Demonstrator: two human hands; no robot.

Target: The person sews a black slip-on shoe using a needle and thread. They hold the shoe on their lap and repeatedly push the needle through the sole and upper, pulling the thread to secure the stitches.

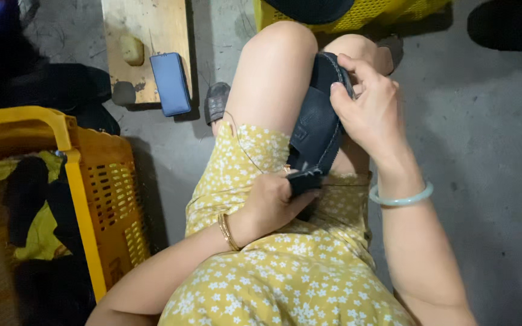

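**Dark shoe upper held across the lap, both hands on it**

Left to right. Left hand [270, 202]: fingers curled shut on the near end of the dark shoe upper [316, 130], thumb pressed on top of the edge, the rest tucked under. A thin thread [241, 145] loops away from these fingers over the yellow flowered dress [273, 271]; whether a needle sits in the pinch cannot be told.

Right hand [373, 108]: fingers wrapped around the far end of the upper, fingertips hooked over its stitched rim, thumb behind.

The upper lies between the two grips, against the knee. Its long axis runs from the left fingers up and away to the right fingers; the folded narrow end points back at the person's body, the broad curved end away.

Judgement on doing it well: keep the piece taut between the two grips, the left pinch close to the working edge, and the thread clear of the dress folds.

Beyond the left fingers: yellow crate [101, 199], blue phone [170, 83] on a wooden board [146, 30].
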